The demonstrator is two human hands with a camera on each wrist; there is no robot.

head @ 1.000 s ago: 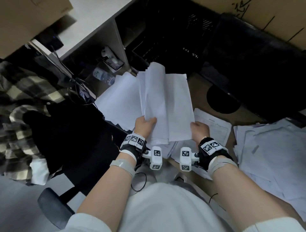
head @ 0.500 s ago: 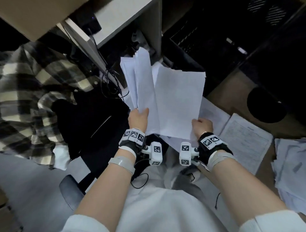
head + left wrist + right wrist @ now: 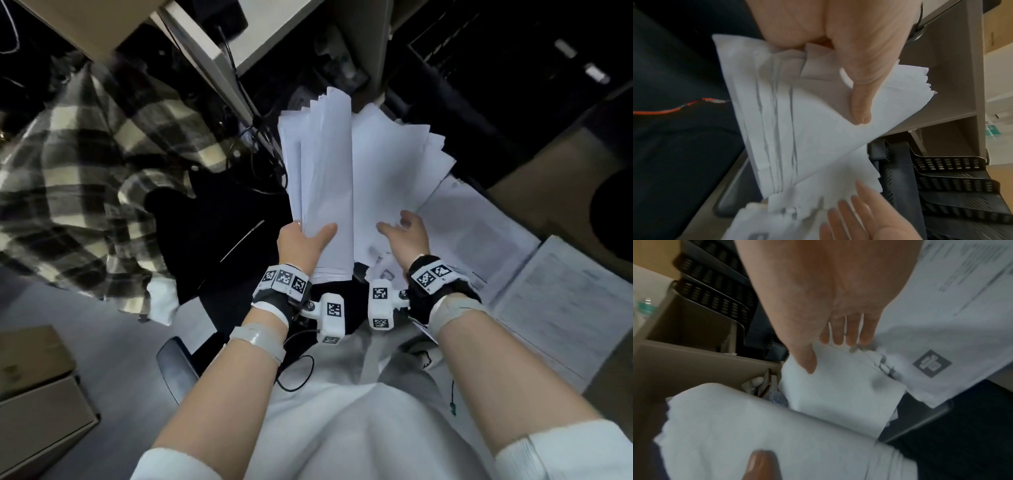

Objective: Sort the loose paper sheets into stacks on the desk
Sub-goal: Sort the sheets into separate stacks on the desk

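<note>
My left hand (image 3: 303,240) grips a thick bundle of white sheets (image 3: 325,171) by its lower edge, thumb pressed on top, and holds it upright and slightly fanned. In the left wrist view the thumb (image 3: 859,91) lies across the bundle (image 3: 807,129). My right hand (image 3: 402,229) is open with straight fingers, over a second fan of blank sheets (image 3: 387,164) beside the bundle. In the right wrist view its fingertips (image 3: 846,337) touch those sheets (image 3: 838,394). Printed sheets (image 3: 479,240) lie on the brown desk (image 3: 548,178) to the right.
A plaid shirt (image 3: 85,164) and a black garment (image 3: 212,219) hang over a chair at left. Black mesh letter trays (image 3: 953,178) stand behind the papers under a grey shelf (image 3: 953,81). Another printed stack (image 3: 565,308) lies at right. A cardboard box (image 3: 37,394) sits at lower left.
My right hand has let go of the sheets' lower right corner and opened. The left hand keeps its hold on the bundle, and the sheets on the right have fanned out.
</note>
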